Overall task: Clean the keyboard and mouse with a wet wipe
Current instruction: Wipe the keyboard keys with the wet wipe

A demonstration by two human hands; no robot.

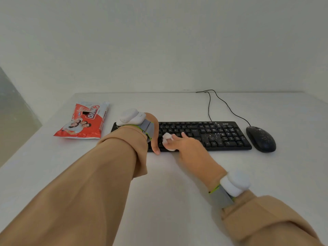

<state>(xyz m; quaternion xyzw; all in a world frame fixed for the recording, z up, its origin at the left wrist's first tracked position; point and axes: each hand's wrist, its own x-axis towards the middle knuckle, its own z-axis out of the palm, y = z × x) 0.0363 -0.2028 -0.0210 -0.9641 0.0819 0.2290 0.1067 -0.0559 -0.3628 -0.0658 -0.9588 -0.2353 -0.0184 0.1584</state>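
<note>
A black keyboard [213, 134] lies across the white table, with white specks on its right keys. To its right sits a black mouse [260, 139], also speckled. My right hand [190, 148] presses a crumpled white wet wipe [167, 139] onto the keys near the keyboard's middle. My left hand [154, 135] rests on the keyboard's left half with the thumb at the front edge; my sleeve hides most of that hand and the left keys.
A red and white wet wipe pack [83, 121] lies on the white table [159, 183] left of the keyboard. Two black cables [221, 102] run from the keyboard and mouse to the table's back edge by the wall. The table's left edge is near the pack.
</note>
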